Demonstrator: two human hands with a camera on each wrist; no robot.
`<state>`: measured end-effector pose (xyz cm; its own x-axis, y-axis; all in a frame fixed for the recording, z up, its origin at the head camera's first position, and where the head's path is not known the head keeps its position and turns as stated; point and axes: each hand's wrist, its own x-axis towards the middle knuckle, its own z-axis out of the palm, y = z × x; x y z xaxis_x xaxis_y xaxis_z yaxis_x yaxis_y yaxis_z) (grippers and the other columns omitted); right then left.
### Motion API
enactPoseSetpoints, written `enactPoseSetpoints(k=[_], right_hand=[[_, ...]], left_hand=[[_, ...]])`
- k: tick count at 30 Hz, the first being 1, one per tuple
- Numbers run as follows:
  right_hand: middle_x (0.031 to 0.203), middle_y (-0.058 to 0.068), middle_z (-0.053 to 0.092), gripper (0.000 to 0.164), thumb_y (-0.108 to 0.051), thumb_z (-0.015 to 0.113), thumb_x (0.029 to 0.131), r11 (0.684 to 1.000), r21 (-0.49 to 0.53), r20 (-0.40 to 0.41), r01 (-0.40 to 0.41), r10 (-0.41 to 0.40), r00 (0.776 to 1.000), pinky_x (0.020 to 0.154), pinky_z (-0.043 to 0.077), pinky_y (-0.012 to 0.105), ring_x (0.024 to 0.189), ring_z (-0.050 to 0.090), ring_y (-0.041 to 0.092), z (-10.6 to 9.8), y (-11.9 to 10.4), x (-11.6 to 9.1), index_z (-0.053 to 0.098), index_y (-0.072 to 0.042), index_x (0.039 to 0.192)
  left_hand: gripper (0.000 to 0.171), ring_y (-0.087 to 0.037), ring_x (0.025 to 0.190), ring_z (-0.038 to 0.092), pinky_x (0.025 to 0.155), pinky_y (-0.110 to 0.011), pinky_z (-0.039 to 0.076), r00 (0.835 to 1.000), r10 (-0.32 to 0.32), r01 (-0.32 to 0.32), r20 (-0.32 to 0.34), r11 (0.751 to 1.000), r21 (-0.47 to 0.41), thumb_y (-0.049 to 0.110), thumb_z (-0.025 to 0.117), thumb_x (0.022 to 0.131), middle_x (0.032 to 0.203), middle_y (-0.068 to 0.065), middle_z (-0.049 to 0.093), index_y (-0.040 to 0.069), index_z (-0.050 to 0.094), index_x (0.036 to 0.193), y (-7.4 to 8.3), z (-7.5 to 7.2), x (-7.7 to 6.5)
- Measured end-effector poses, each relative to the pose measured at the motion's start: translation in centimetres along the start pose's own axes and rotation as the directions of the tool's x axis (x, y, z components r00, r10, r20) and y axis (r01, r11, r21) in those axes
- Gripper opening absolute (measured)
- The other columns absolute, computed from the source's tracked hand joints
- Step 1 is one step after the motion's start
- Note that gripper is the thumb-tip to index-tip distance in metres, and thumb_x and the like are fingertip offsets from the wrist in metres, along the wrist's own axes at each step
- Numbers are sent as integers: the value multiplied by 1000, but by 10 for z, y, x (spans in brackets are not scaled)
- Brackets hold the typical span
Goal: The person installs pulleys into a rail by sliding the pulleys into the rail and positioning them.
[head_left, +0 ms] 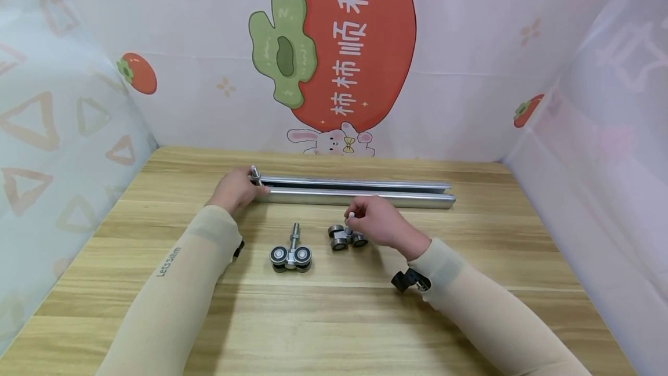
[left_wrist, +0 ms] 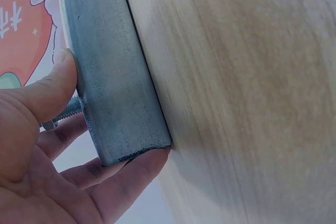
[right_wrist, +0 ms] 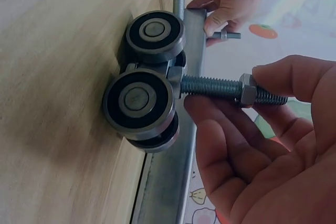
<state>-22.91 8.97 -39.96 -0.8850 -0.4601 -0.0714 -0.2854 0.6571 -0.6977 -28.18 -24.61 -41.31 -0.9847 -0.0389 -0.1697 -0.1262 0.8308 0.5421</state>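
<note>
At the left end of a long silver metal rail (head_left: 360, 198), my left hand (head_left: 235, 189) grips the rail, thumb on its upper edge and fingers curled round the end in the left wrist view. A threaded bolt (head_left: 255, 173) stands up from the slot beside that hand. My right hand (head_left: 383, 222) pinches the threaded stem of a roller trolley (right_wrist: 139, 98), near its hex nut (right_wrist: 247, 89). The trolley's black-and-steel wheels are close over the table, in front of the rail. Left of it, a second roller trolley (head_left: 291, 257) sits with its bolt pointing toward the rail.
The wood-grain table (head_left: 323, 324) carries the parts. A printed cloth backdrop (head_left: 459, 45) rises behind it, and cloth sides (head_left: 600, 109) flank it. Both forearms wear pale sleeves (head_left: 193, 266), with a small black camera (head_left: 409, 280) at the right wrist.
</note>
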Motion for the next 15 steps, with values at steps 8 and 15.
enactPoseSetpoints(k=[8, 15], right_hand=[[85, -5, 66, 3, -18, 69, 94, 1000, -26, -21, -6, 5, 1000, 68, 49, 34, 78, 59, 15, 1, -1, -1, 70, -15, 91], [84, -4, 64, 6, -17, 69, 93, 998, -57, -46, -5, 3, 999, 65, 48, 34, 75, 57, 16, 2, 0, -2, 67, -16, 88]], left_hand=[[47, -42, 110, 50, 102, -58, 37, 1000, -12, 12, 8, 1000, -17, 36, 73, 92, 120, -24, 57, 2, 55, 120, 1, 0, -1], [53, -44, 115, 48, 104, -60, 34, 1000, -17, 17, 17, 1000, -21, 35, 72, 93, 125, -26, 56, 0, 53, 128, 2, -1, -1]])
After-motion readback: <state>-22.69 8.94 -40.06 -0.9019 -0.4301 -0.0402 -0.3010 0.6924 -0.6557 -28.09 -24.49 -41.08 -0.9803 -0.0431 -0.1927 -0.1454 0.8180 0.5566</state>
